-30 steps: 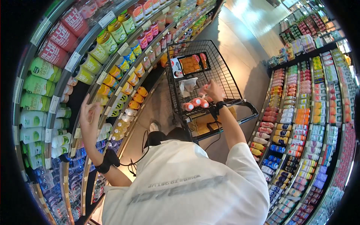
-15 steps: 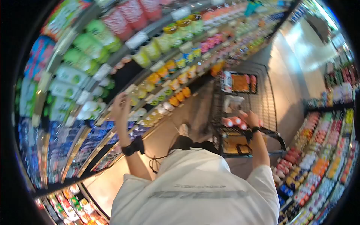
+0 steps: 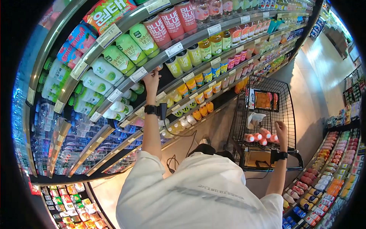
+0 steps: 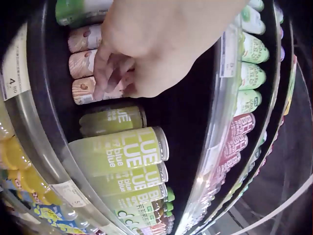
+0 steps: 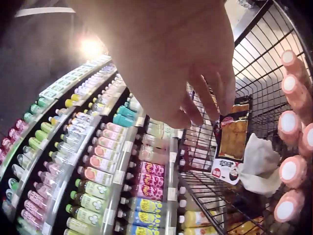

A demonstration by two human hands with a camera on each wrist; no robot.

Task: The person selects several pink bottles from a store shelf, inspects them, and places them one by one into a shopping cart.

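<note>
My left hand [image 3: 151, 79] reaches up into a dark shelf gap of the drinks cooler. In the left wrist view the left hand [image 4: 128, 63] holds nothing, and its loosely bent fingers [image 4: 106, 73] hang right by a row of pinkish-brown bottles [image 4: 84, 91]. Green bottles [image 4: 122, 152] lie just below. My right hand [image 3: 281, 128] hovers inside the black wire cart [image 3: 239, 114] over pink-capped bottles [image 3: 258, 136]. From the right wrist view, the right hand [image 5: 195, 83] is relaxed and holds nothing, with the pink-capped bottles [image 5: 291, 171] to its right.
The cart also holds an orange food package [image 3: 264, 100] and a white bag [image 3: 254, 119]. Curved cooler shelves full of drinks [image 3: 114, 65] fill the left side. Another stocked shelf [image 3: 328, 171] runs along the right, and the floor aisle [image 3: 316, 76] leads ahead.
My left hand has risen from a lower shelf to a higher one and gone into the gap. The view has swung toward the cooler. My right hand stays over the cart's bottles.
</note>
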